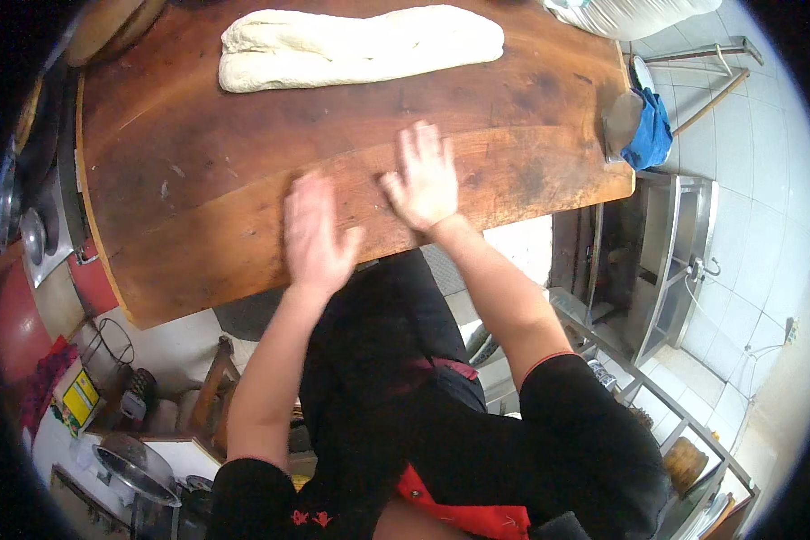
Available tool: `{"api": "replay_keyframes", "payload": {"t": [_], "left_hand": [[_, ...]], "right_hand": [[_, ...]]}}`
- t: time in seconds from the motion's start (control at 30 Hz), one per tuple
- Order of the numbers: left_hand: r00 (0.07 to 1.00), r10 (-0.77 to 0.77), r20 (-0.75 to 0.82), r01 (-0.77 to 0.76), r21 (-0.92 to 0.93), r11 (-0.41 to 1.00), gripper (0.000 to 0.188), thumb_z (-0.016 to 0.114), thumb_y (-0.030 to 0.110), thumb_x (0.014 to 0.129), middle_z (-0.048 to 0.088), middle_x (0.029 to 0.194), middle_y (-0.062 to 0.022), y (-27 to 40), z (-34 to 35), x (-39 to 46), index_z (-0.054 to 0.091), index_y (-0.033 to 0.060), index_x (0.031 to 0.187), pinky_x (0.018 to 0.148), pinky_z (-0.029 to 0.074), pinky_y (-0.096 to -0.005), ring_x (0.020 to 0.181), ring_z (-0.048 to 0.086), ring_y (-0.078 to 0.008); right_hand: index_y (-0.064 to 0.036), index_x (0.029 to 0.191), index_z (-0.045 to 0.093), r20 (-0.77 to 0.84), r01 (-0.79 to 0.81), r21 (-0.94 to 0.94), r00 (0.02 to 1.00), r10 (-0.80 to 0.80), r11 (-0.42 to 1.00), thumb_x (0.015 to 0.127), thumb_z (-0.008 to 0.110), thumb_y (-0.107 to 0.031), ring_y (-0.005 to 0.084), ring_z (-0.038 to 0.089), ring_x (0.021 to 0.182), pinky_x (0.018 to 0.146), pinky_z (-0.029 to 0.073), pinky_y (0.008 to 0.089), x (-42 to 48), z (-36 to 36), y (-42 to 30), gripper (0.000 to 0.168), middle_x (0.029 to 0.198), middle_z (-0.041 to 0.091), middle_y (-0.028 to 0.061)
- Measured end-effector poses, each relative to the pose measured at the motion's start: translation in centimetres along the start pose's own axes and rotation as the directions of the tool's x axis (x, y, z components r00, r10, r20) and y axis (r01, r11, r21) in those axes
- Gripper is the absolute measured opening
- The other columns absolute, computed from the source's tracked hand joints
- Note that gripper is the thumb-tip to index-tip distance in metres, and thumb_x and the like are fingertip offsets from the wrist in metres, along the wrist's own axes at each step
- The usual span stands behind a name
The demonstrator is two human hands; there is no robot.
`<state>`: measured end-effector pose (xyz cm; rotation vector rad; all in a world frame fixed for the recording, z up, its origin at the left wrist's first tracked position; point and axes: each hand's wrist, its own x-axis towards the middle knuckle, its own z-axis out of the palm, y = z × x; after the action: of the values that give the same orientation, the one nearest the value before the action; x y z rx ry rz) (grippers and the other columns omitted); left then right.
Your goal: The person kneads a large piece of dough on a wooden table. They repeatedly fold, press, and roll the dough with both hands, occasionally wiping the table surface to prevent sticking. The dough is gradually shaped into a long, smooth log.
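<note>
My left hand point(316, 233) is held flat, palm down, at the near side of a wooden work table point(196, 196). Nothing is in it, and motion blurs its fingertips. To its right, my right hand point(422, 177) reaches a bit farther over the wood, its fingers spread and its palm down, likewise holding nothing. Whether either palm presses on the wood or hovers just above it, I cannot tell. Beyond both hands, apart from them, a long slab of pale dough point(361, 48) lies crosswise near the far side, with creases along its top.
At the table's right edge stands a container with a blue cloth point(650, 131). A white sack point(638, 17) sits at the far right corner. Round wooden pieces point(111, 30) occupy the far left. Below right is a metal-framed rack point(675, 425); a metal bowl point(137, 466) rests at lower left.
</note>
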<state>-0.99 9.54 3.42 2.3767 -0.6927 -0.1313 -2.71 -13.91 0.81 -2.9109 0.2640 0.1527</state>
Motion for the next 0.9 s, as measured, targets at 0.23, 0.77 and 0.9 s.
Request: {"api": "replay_keyframes", "payload": {"t": [0.23, 0.77, 0.9], "left_hand": [[0.984, -0.173, 0.047, 0.144, 0.375, 0.916, 0.090, 0.070, 0.043, 0.094, 0.030, 0.173, -0.0251, -5.8, 0.3, -4.6, 0.036, -0.0042, 0.163, 0.132, 0.016, -0.0572, 0.162, 0.024, -0.0413], [0.485, -0.568, 0.665, 0.654, -0.707, -0.270, 0.053, 0.046, 0.039, 0.111, 0.078, 0.113, -0.0228, 4.3, 7.1, -12.7, 0.072, -0.0081, 0.107, 0.094, 0.061, -0.0420, 0.104, 0.075, -0.0315], [0.356, -0.483, 0.800, 0.411, -0.598, -0.688, 0.060, 0.038, 0.040, 0.111, 0.068, 0.132, -0.0341, 4.5, 12.1, -12.5, 0.063, -0.0136, 0.119, 0.108, 0.056, -0.0525, 0.120, 0.069, -0.0455]], "right_hand": [[-0.002, 0.161, 0.044, -0.047, 0.527, 0.351, 0.836, -0.547, 0.774, 0.098, 0.060, -0.056, 0.0426, 0.037, 0.156, 0.130, 0.025, 0.0555, -1.4, -0.6, -2.5, 0.084, 0.167, 0.041, 0.0253], [-0.002, 0.161, 0.044, 0.005, 0.705, 0.259, 0.683, -0.731, 0.660, 0.100, 0.058, -0.055, 0.0383, 0.031, 0.160, 0.133, 0.020, 0.0530, -2.7, 1.3, 0.2, 0.082, 0.170, 0.037, 0.0233], [0.001, 0.159, 0.042, -0.088, 0.603, 0.311, 0.788, -0.609, 0.735, 0.095, 0.068, -0.043, 0.0417, 0.040, 0.155, 0.130, 0.027, 0.0566, -0.6, -1.7, 5.3, 0.082, 0.166, 0.042, 0.0243]]}}
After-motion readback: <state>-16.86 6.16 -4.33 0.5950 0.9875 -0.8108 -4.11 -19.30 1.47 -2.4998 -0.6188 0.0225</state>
